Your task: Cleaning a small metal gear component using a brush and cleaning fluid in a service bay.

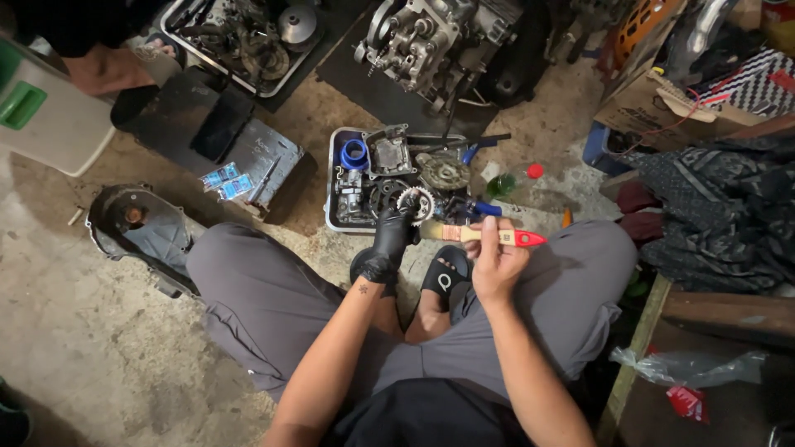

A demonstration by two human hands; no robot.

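- At the far left, a pale plastic container [50, 124] with a green patch stands on the concrete floor [74, 331].
- Near it, another person's bare foot [103, 70] rests in a sandal beside a metal tray [240, 41] of engine parts at the top.
- Lower left, a dark engine cover [137, 228] lies flat on the floor, just beside the seated person's left knee.
- A dark flat case [265, 161] lies above that knee, with small blue packets [225, 180] at its edge.
- The left hand [387, 240], in a black glove, is closed around a toothed gear [414, 203], fingers wrapped on its lower side; it holds the gear up over the near edge of a parts tray.
- That parts tray [331, 178] sits on the floor in front of the knees, filled with metal parts, among them a blue ring [354, 153] and a round clutch-like disc [443, 172].
- Beyond the tray, a large engine block [426, 41] stands on a dark mat.
- The right hand [497, 261], bare, is closed around a paintbrush [489, 236] with a wooden middle and red handle end; the bristles point left and meet the gear.
- A foot in a black sandal [447, 273] shows between the two forearms.
- A green bottle with a red cap [517, 178] lies on the floor right of the tray.
- At the right, a cardboard box [662, 108], dark patterned cloth [720, 207] and a wooden plank [638, 348] with a plastic bag [687, 364].
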